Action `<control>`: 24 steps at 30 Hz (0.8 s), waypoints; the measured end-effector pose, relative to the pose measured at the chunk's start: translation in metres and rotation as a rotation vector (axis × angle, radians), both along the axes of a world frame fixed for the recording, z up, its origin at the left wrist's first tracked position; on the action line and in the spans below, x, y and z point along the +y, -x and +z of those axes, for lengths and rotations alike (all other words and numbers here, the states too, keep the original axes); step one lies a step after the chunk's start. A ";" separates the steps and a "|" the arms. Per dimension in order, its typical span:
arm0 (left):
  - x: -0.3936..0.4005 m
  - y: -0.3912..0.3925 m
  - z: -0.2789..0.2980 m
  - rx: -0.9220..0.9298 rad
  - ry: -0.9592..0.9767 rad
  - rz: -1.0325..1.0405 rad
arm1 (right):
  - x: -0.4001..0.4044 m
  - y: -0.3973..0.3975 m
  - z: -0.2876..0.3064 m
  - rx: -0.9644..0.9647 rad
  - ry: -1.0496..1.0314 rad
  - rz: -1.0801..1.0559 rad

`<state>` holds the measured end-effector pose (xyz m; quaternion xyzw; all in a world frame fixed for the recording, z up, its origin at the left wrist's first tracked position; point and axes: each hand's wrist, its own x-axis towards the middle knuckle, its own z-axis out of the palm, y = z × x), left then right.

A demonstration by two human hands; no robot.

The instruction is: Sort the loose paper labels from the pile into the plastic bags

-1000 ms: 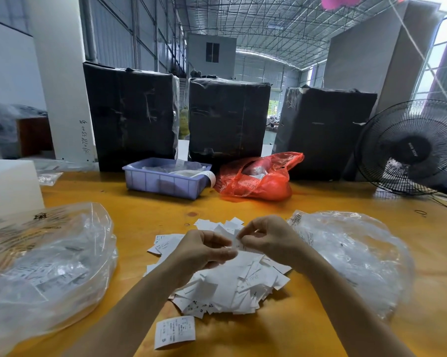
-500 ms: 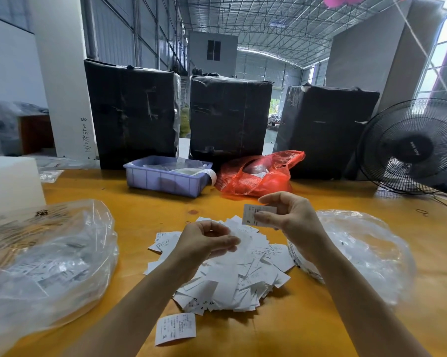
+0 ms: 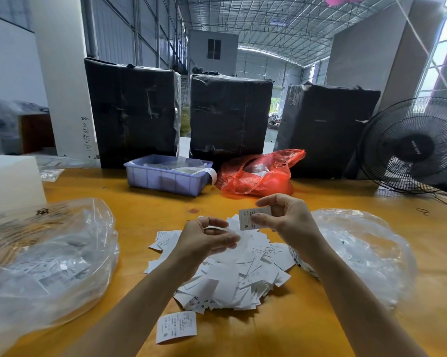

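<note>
Labels lie piled mid-desk between two clear bags, one left, one right. Right hand pinches a single label marked "S" above the pile. Left hand hovers loosely curled, gripping nothing. One stray label lies nearer.

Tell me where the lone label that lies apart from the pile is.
In the head view the lone label lies flat on the table at the near edge, just in front of the pile, between the person's two forearms.
</note>
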<state>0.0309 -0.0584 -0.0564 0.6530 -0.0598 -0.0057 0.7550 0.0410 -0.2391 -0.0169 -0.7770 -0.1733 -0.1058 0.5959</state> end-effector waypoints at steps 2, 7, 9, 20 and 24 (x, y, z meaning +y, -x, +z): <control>0.000 0.000 0.000 -0.002 -0.012 0.005 | 0.000 0.000 0.000 -0.003 -0.007 -0.015; 0.000 0.000 -0.001 -0.014 -0.024 0.018 | -0.001 0.001 0.001 -0.004 -0.012 -0.024; -0.001 0.000 -0.002 -0.015 -0.030 0.022 | 0.002 0.001 -0.001 0.012 0.025 -0.019; 0.001 -0.003 -0.003 0.006 0.006 0.060 | 0.006 0.003 -0.004 0.077 0.244 0.048; 0.002 -0.002 -0.002 0.001 0.053 0.040 | 0.002 0.002 -0.001 0.030 0.132 -0.021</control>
